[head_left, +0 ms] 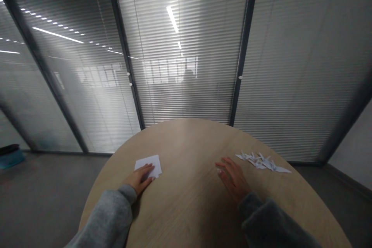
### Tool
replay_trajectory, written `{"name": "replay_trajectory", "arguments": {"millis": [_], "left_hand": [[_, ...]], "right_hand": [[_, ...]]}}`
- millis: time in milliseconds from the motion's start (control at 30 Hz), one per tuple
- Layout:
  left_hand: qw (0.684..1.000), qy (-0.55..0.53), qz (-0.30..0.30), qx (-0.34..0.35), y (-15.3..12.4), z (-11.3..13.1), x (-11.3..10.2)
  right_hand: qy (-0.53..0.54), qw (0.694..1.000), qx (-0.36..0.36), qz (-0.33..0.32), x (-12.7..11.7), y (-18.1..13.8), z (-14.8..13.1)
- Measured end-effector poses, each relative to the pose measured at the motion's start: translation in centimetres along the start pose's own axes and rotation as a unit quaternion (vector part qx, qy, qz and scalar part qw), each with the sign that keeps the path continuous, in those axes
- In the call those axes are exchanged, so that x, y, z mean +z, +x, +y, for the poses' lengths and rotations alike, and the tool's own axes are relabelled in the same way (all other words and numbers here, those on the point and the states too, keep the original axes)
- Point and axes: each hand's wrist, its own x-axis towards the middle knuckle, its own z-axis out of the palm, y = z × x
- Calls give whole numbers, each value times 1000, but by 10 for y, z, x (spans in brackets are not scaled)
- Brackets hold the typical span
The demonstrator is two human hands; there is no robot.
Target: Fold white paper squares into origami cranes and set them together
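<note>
My left hand (141,178) lies over the near edge of some white paper sheets (148,160) on the left of the table. Its fingers are stretched out and rest on the paper, not gripping it. Over bare tabletop to the right, my right hand (233,178) is spread with nothing in it. Just beyond and to the right of that hand is a heap of several folded white paper cranes (261,161), their pointed wings and tails overlapping.
The round wooden table (186,143) fills the middle. Behind it stands a glass partition with blinds (186,97) and dark frame posts. A blue bin with a dark rim (11,157) is on the grey floor at the far left.
</note>
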Motion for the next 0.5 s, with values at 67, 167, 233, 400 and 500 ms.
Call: {"name": "replay_trajectory", "arguments": {"millis": [67, 167, 233, 400, 500], "left_hand": [[1000, -9, 4, 0, 0, -1, 1], [1000, -17, 10, -4, 0, -3, 2], [1000, -21, 15, -4, 0, -3, 2], [999, -28, 32, 0, 0, 0, 0], [999, -28, 37, 2, -1, 4, -2]], "right_hand": [[-2, 1000, 2, -2, 0, 0, 0], [-4, 1000, 5, -10, 0, 0, 0], [-4, 1000, 4, -11, 0, 0, 1], [-2, 1000, 1, 7, 2, -1, 3], [1, 1000, -4, 7, 2, -1, 4]]}}
